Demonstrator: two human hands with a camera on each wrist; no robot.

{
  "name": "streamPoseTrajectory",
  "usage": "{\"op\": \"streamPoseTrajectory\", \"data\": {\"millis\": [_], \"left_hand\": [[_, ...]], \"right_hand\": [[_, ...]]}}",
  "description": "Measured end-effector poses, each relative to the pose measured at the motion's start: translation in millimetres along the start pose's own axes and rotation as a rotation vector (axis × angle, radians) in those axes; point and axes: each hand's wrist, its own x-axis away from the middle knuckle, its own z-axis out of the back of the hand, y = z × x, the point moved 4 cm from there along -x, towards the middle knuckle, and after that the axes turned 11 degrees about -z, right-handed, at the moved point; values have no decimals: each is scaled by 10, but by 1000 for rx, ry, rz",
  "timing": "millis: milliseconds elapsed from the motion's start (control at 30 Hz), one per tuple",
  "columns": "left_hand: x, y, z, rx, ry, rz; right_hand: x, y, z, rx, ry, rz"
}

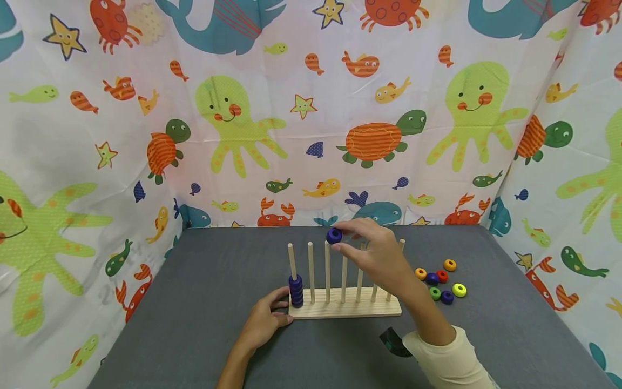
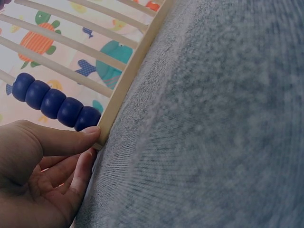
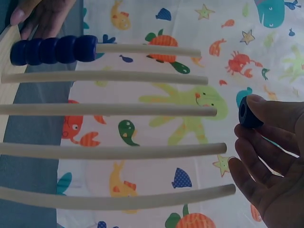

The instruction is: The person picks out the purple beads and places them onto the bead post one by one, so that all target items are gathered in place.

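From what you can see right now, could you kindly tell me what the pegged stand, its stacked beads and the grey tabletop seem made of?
Pegged stand: likely bare wood, pale with faint grain. Stacked beads: smooth dark blue with soft sheen; painted wood or plastic, I cannot tell. Grey tabletop: apparently matt fabric-covered, given fine ribs.

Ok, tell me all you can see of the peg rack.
The peg rack looks like pale wood: a flat rectangular base with seven round pegs in a row. It stands on the grey tabletop. Five dark blue beads are stacked on the leftmost peg; the others show none. The left hand pinches the base's left end.
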Motion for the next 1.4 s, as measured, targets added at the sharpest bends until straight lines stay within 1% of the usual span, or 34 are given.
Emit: {"op": "streamPoseTrajectory", "data": {"millis": [167,300,367,667,900,1100,1400], "left_hand": [[0,1,-1,9,1,-10],[-1,16,1,20,1,-27],[2,17,0,21,1,-27],[-10,-12,3,9,-4,3],[-3,-14,4,18,-6,-23],[-2,2,6,33,-7,-24],[1,10,7,44,-12,-5]], "right_hand": [[-20,-63,-78,-16,-19,7],[-41,-103,-143,-40,-34,27],[-51,-122,-178,-46,-43,37],[-94,-202,-344,-38,-81,35],[-129,-260,-451,-18,-99,53],[-158,-271,-539,1,-130,55],[-195,-252,-635,-8,-167,39]]}}
